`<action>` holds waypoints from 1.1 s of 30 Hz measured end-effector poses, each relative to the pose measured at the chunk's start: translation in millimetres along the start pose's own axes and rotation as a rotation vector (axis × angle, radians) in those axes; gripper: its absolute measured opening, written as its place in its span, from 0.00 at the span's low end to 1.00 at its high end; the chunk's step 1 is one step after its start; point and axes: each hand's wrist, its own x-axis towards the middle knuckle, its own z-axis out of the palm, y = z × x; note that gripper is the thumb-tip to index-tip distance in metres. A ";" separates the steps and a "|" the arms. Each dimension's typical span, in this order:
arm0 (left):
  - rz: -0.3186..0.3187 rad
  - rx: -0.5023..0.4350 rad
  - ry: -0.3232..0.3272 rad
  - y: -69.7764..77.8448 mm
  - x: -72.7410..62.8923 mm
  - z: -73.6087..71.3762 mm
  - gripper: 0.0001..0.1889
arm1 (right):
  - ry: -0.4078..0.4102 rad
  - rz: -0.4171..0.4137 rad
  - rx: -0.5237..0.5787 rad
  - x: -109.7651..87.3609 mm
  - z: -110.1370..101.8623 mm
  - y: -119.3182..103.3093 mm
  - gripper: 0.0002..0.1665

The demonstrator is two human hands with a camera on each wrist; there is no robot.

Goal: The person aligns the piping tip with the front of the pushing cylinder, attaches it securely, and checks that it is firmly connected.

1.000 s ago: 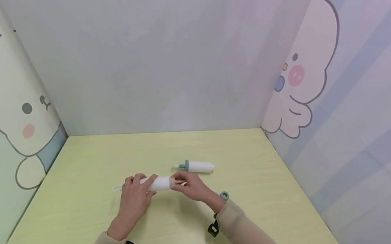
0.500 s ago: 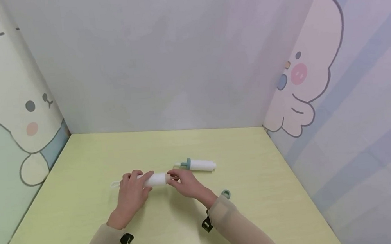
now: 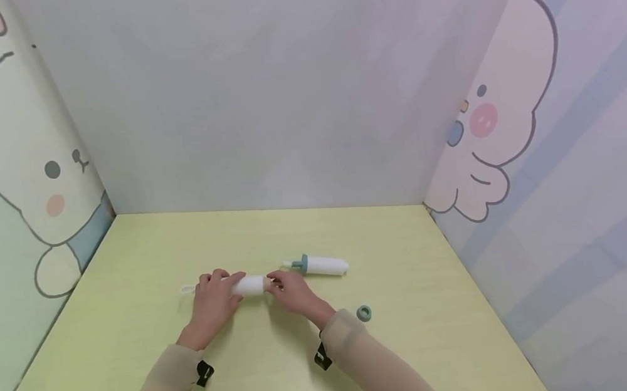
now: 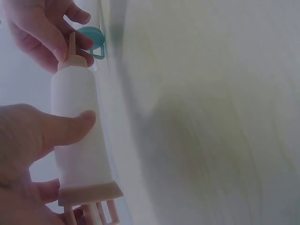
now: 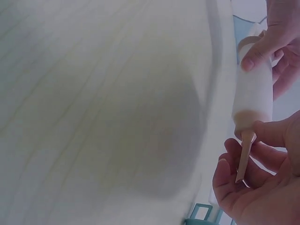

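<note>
A white icing syringe (image 3: pixel 251 286) with beige ends lies sideways between both hands, close over the table. My left hand (image 3: pixel 214 302) grips its barrel, thumb across the front in the left wrist view, near the beige flange (image 4: pixel 89 193). With thumb and fingers, my right hand (image 3: pixel 296 293) pinches the beige nozzle cap at the other end. The slim beige nozzle (image 5: pixel 244 154) runs over the right fingers in the right wrist view. A pale loop handle (image 3: pixel 188 289) sticks out left of the left hand.
A second white syringe (image 3: pixel 326 265) with a teal collar lies just behind the right hand. A teal ring-shaped cap (image 3: pixel 364 313) rests to the right of the right wrist. The yellow table (image 3: pixel 240 379) meets a grey wall (image 3: pixel 248 101) at the back.
Both hands and the beige-ended syringe have shifted slightly left and away. The right forearm has moved left, uncovering the teal cap. The second syringe stays put on the table.
</note>
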 end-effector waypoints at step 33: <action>-0.074 0.029 -0.089 -19.1 10.9 22.4 0.26 | -0.016 0.110 -0.074 21.0 17.7 10.3 0.19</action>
